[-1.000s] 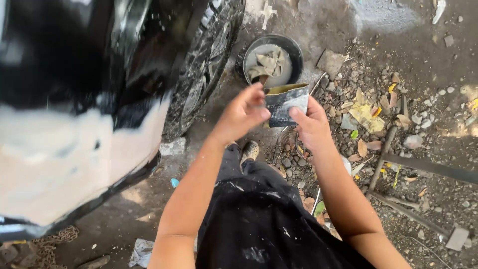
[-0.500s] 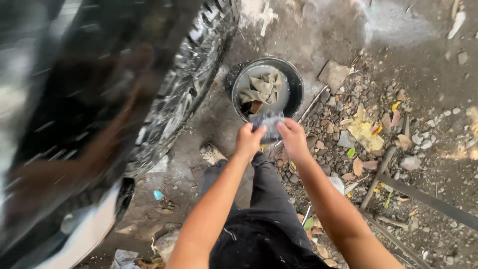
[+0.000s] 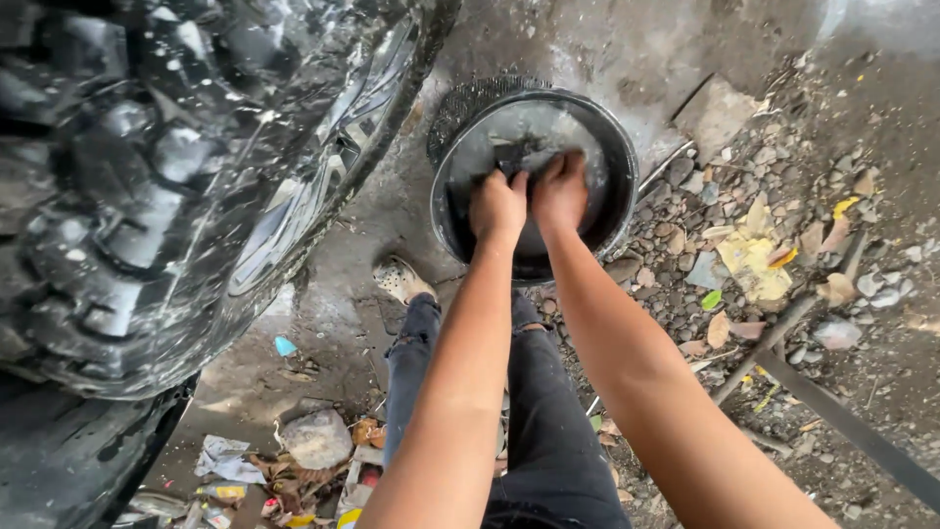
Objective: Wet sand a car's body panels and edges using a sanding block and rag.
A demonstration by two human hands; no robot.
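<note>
Both my hands are down inside a black bucket (image 3: 628,181) of murky water on the ground in front of me. My left hand (image 3: 497,206) is closed in a fist and my right hand (image 3: 561,189) is pressed beside it. Between them they grip a dark sheet (image 3: 510,161), which is folded and mostly hidden under the fingers. My forearms reach forward over my dark trousers (image 3: 534,392).
A large wet knobbly tyre (image 3: 147,196) fills the left side, close to the bucket. My shoe (image 3: 399,279) is planted by the bucket. A stone (image 3: 318,437) and litter lie at lower left. Gravel, yellow leaves (image 3: 754,261) and a metal bar (image 3: 832,411) lie to the right.
My hands held the dark sheet in the air above my lap, then moved forward and down with it into the bucket. The view has tilted closer to the bucket.
</note>
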